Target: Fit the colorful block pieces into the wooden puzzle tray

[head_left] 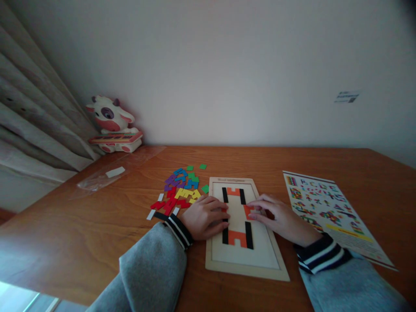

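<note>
A pale wooden puzzle tray (242, 262) lies on the brown table in front of me. Black bars and orange pieces (236, 237) sit in it at its top and lower middle. My left hand (203, 216) rests on the tray's left edge, fingers curled over a red piece (224, 209). My right hand (279, 216) reaches in from the right, its fingertips pressed on an orange piece (248, 211) in the tray's middle. A heap of coloured puzzle pieces (180, 190) lies just left of the tray, beside my left hand.
A printed pattern sheet (328, 210) lies right of the tray. A cow-shaped toy (112, 123) stands at the back left by the curtain (35, 121). A clear plastic bag (107, 175) lies near it. The wall runs along the table's far edge.
</note>
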Available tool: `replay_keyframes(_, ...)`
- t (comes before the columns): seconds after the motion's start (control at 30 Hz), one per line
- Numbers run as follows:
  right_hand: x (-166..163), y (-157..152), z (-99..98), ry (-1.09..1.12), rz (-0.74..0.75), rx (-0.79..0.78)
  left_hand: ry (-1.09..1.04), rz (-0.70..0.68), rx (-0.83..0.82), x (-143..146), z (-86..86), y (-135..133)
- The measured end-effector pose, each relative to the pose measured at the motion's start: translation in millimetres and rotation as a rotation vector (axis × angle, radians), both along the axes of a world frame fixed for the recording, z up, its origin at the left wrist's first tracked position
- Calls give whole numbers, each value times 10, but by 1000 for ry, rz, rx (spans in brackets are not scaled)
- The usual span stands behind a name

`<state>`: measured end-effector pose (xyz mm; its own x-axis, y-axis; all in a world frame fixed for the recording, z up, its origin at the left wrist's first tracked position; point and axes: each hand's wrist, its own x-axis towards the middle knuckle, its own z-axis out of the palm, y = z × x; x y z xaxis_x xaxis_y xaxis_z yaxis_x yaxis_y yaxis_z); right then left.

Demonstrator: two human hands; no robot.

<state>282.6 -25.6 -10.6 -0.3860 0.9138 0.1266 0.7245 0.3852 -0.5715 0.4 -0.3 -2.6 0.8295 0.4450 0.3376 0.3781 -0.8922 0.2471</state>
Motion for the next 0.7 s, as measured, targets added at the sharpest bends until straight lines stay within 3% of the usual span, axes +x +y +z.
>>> replay_keyframes(0.7,-64,-22,-37,-60,-51,69,21,-3,-76,-24,46,-37)
